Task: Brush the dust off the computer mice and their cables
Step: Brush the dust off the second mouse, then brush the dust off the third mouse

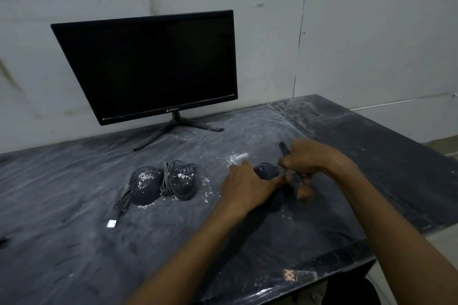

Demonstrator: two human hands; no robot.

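Two black computer mice speckled with white dust lie side by side on the dark table (74, 242): a left mouse (146, 186) and a right mouse (184, 182), each with a bundled grey cable (166, 178). A USB plug (111, 223) lies in front of them. A third black mouse (266, 171) sits further right, held by my left hand (247, 187). My right hand (307, 163) grips a dark brush (285, 150) whose lower end is against that mouse. The brush head is blurred and partly hidden by fingers.
A black monitor (148, 67) on a tripod foot stands at the back of the table against a white wall. White dust (236, 157) is scattered near the mice. The table's right edge (396, 136) and front corner are close to my right arm.
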